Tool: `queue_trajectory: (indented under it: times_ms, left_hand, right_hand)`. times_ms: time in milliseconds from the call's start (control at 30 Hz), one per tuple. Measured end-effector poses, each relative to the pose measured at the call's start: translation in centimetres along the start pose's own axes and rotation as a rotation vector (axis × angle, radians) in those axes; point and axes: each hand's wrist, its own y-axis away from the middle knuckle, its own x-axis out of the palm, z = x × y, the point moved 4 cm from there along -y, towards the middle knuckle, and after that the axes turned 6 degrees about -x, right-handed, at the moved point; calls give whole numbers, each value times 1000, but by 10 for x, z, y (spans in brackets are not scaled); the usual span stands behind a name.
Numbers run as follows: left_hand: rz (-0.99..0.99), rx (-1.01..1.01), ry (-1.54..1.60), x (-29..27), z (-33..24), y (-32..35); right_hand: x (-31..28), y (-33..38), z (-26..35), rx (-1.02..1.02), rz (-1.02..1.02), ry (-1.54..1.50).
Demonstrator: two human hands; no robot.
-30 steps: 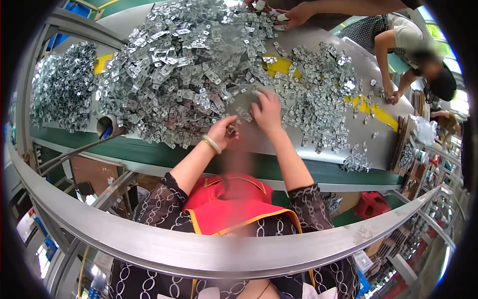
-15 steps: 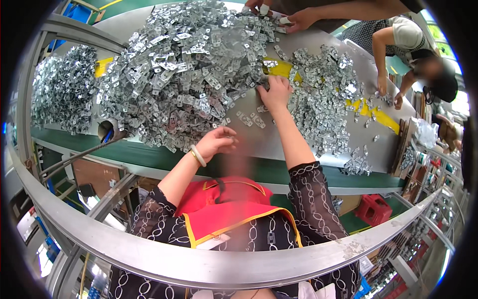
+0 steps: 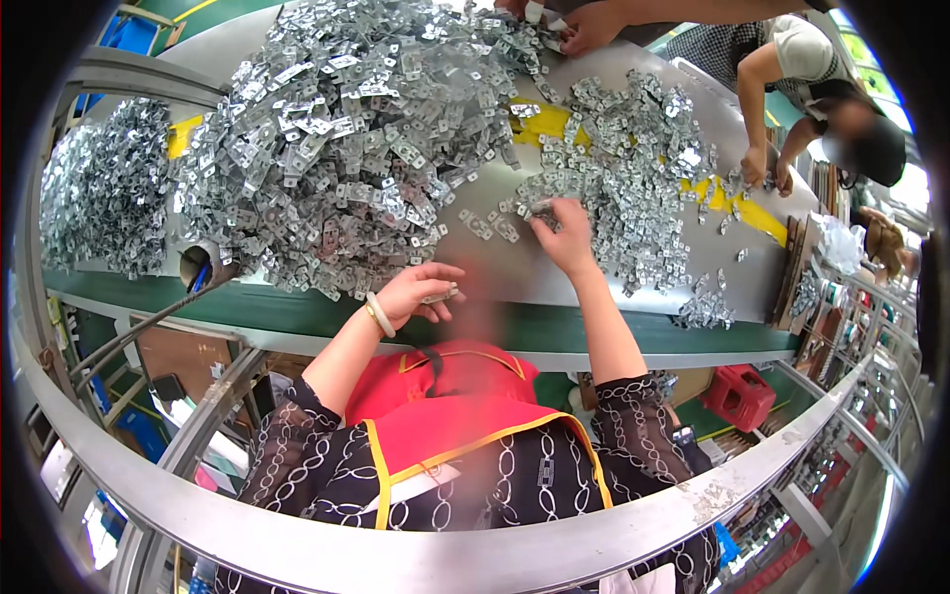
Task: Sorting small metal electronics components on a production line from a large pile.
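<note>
While the left hand [image 3: 411, 295], over the table's near edge, appears to pinch one metal clip [image 3: 441, 295] between thumb and fingers, the right hand [image 3: 566, 238] has its fingertips bunched at the near-left edge of the right heap [image 3: 648, 188]; whether they grip anything cannot be told; a larger heap [image 3: 327, 148] lies left, with loose clips [image 3: 477, 224] on the table [image 3: 737, 287] between; light fingertips, taking single clips from the fringe, should limit snagging.
</note>
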Motion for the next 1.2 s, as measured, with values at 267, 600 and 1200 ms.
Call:
queue_trajectory:
  times_ms: [267,600,1200]
  left_hand:
    - [80,149,-65,13,-3,2]
    - [-7,123,-7,-7,15,8]
    - [-166,118,-78,-11,25,-3]
  right_hand:
    - [56,-66,-23,333,-11,303]
    - [25,-45,2,6,-68,436]
    - [25,-11,-12,381,-155,-241]
